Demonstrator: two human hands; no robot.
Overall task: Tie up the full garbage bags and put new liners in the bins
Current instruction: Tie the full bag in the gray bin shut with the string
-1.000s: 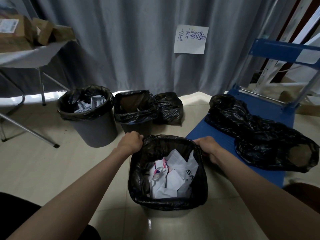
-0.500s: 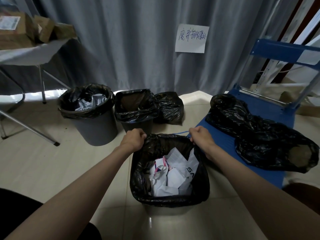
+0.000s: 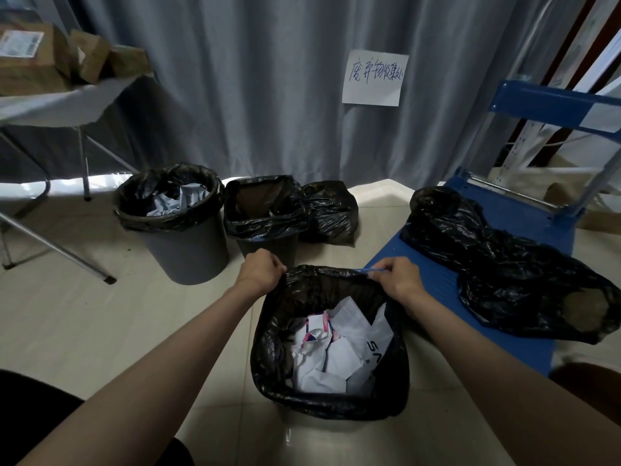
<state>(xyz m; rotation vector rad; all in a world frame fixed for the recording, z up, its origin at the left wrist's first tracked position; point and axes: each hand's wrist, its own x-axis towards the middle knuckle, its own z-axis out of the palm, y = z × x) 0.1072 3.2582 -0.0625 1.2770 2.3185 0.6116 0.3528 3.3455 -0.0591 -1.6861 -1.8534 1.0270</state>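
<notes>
A bin lined with a black garbage bag stands right in front of me, filled with crumpled white paper. My left hand grips the bag's far rim at its left corner. My right hand pinches the blue drawstring at the far right corner and has it pulled out of the hem. Behind stand a round grey bin and a smaller dark bin, both lined with black bags.
A tied black bag lies against the grey curtain. More black bags lie on a blue platform cart at the right. A folding table with cardboard boxes stands at the left. A paper sign hangs on the curtain.
Both hands moved from the bag's side rims toward its far edge and lifted it. The right hand has pulled the blue drawstring out of the hem.
</notes>
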